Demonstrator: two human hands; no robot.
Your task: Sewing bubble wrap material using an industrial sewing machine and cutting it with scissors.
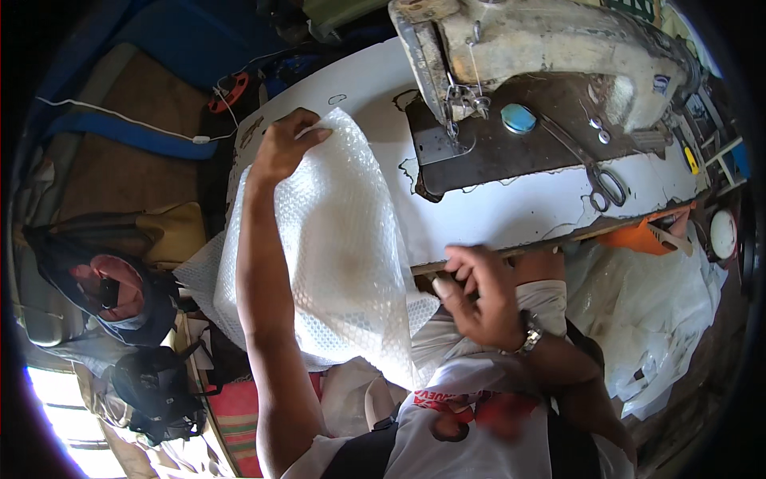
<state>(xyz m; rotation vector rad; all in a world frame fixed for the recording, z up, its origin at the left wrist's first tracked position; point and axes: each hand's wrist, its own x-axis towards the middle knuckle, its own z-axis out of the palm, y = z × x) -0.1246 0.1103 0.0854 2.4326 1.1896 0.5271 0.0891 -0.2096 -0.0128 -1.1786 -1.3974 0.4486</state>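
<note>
Translucent bubble-wrap sheeting [339,231], lifted though seemingly not yet laid flat, hangs at eight o'clock from the worn beige sewing machine [550,52], clamped by the left hand's [281,148] fingers, the right hand's [483,299] apart.

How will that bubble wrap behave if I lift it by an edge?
The bubble wrap is likely floppy: it drapes from the left hand. It's probably light, being thin, bubbled plastic. Its glossy sheen suggests it may slip.
</note>
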